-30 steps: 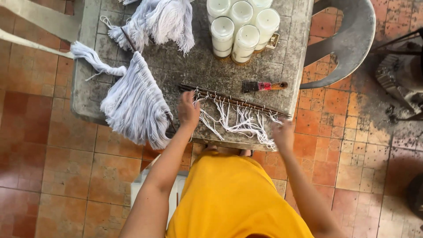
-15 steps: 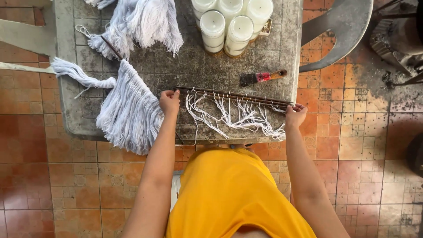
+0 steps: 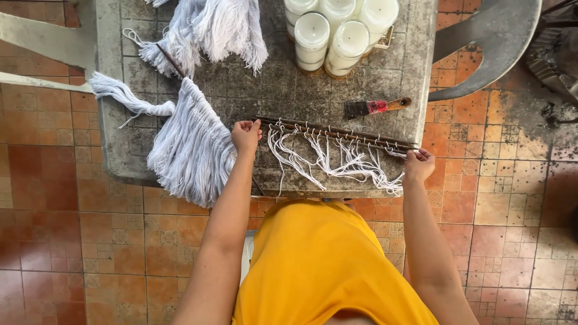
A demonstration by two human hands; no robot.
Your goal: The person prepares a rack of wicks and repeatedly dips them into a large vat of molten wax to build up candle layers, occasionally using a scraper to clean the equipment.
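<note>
Head view: left hand (image 3: 246, 136) pinched on the near end of a bundle of thin dark wooden rods (image 3: 337, 132), right hand (image 3: 418, 164) closed on the far end. Rods flat on a rough, stained grey table (image 3: 271, 90), strung with loose white cotton strings (image 3: 331, 162). Beside: frayed pale yarn bundle (image 3: 192, 147), smooth white jar candles (image 3: 337, 30), red-banded brush (image 3: 376, 107).

Person seen from above, bright yellow top of plain smooth fabric covering chest and belly, soft folds near the lower edge, sleeves out of sight, both forearms bare, left hand (image 3: 246, 135) and right hand (image 3: 418, 165) bare, without gloves
</note>
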